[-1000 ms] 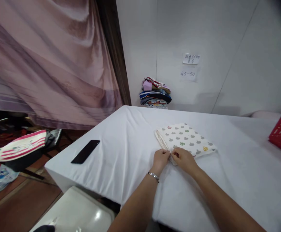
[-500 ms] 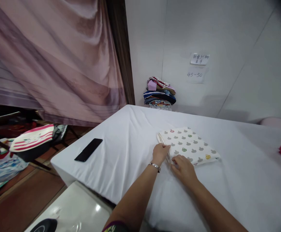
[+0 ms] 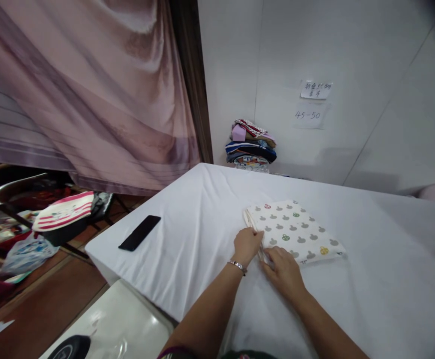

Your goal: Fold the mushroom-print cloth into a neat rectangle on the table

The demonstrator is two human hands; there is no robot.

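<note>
A folded white cloth (image 3: 296, 230) printed with small grey, red, green and yellow shapes lies flat on the white-covered table (image 3: 202, 209). My left hand (image 3: 246, 244), with a silver bracelet on the wrist, rests on the cloth's near left edge, fingers curled against the folded layers. My right hand (image 3: 285, 269) lies just beside it at the cloth's near corner, fingers bent down onto the fabric. Both hands press on the cloth's edge; it stays on the table.
A black phone (image 3: 139, 233) lies near the table's left edge. A stack of folded clothes (image 3: 251, 144) sits against the white wall at the back. A pink curtain (image 3: 90, 89) hangs at left, above a chair with a striped item (image 3: 62, 212).
The view has shifted left, so the red basket at right has almost left the frame. My left hand moved slightly along the cloth's edge; the cloth stays where it was.
</note>
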